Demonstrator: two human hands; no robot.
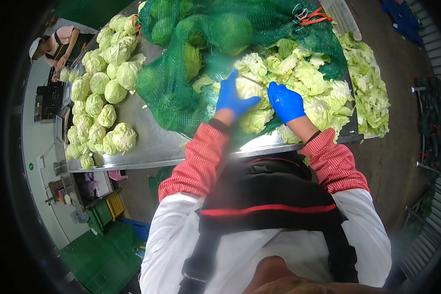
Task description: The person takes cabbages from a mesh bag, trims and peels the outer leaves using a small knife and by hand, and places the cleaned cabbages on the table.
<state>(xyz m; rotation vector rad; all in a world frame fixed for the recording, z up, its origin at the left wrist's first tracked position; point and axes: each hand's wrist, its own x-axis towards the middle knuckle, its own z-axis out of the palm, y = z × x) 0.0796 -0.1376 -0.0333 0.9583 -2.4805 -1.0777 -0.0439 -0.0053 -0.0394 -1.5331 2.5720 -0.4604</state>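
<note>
My left hand (234,97), in a blue glove, is set against the left side of a pale cabbage head (249,88). Its thumb lies across the near side and its fingers reach up the far side. To the right of that cabbage, my right hand (285,102), also gloved in blue, is closed with its knuckles up. A thin dark line runs from its fingers across the cabbage; what the fist grips is too indistinct to name. Loose cabbage leaves (308,81) surround the right hand. Under and beyond both hands spreads a green mesh sack (169,93) with cabbages inside.
Trimmed cabbages (115,91) are piled along the left of the metal table (147,147). More leaves (370,93) heap past its right edge, beside a white perforated crate (342,17). Another person (61,44) works at the far left. Green crates (100,255) stand below left.
</note>
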